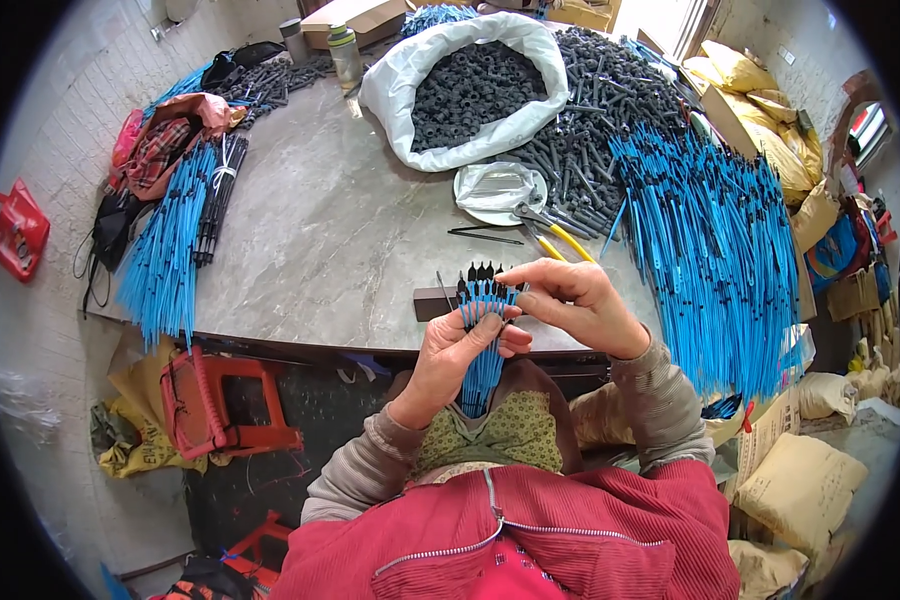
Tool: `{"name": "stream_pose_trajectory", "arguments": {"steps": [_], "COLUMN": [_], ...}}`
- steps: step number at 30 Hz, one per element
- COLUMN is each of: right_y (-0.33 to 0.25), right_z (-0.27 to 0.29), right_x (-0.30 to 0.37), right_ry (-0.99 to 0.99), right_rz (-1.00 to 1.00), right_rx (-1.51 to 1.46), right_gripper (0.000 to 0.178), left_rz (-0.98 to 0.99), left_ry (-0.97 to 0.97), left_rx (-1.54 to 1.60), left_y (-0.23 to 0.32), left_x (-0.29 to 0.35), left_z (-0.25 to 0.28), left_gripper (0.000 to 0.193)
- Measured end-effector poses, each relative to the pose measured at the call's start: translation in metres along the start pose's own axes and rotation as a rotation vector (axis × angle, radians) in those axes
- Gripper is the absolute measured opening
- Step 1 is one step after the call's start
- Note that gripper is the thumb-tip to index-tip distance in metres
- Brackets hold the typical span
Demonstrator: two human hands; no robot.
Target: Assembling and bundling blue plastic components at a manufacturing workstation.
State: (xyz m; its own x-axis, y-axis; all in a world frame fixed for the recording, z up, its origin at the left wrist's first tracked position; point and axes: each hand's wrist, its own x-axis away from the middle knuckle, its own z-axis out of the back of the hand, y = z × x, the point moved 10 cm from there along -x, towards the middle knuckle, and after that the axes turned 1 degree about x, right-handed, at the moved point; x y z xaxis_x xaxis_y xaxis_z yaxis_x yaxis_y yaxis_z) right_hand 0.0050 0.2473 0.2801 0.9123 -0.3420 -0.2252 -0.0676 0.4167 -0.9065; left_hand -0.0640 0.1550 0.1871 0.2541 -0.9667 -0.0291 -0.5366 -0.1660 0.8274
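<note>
My left hand [450,355] is wrapped round a fanned bundle of thin blue tubes with black tips [482,370], held upright at the near edge of the table. The tips point away from me and the blue lengths hang down over my lap. At the bundle's right side, my right hand [580,300] has its thumb and forefinger closed at the black end of one tube. Just behind the bundle lies a dark block [432,304] on the tabletop, partly hidden by the left hand and the tubes.
On the stone-topped table [320,210] stands a white sack [395,120] of black fittings, beside a heap of black parts [595,150]. Yellow-handled pliers [560,240] touch a white plate [490,212]. Blue tubes lie piled right [715,270] and left [165,260]. A red stool [220,400] stands below.
</note>
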Motion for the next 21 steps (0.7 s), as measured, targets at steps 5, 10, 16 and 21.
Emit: {"name": "stream_pose_trajectory", "arguments": {"steps": [5, 10, 16, 21], "right_y": [0.004, 0.0, -0.009, -0.006], "right_z": [0.0, 0.003, 0.006, 0.005], "right_x": [0.0, -0.003, -0.006, -0.01], "right_ry": [0.025, -0.007, -0.019, -0.062], "right_rz": [0.014, 0.013, 0.006, 0.004], "right_rx": [-0.017, -0.009, 0.037, -0.022], "right_gripper": [0.023, 0.023, 0.023, 0.023], "left_rz": [0.009, 0.015, 0.03, 0.044], "left_ry": [0.004, -0.012, -0.022, -0.024], "left_rx": [0.013, -0.03, -0.061, -0.05], "left_y": [0.001, -0.001, -0.002, 0.001], "left_x": [0.0, 0.001, 0.0, 0.0], "left_z": [0.0, 0.002, 0.003, 0.0], "left_gripper": [0.03, 0.028, 0.028, 0.029]}}
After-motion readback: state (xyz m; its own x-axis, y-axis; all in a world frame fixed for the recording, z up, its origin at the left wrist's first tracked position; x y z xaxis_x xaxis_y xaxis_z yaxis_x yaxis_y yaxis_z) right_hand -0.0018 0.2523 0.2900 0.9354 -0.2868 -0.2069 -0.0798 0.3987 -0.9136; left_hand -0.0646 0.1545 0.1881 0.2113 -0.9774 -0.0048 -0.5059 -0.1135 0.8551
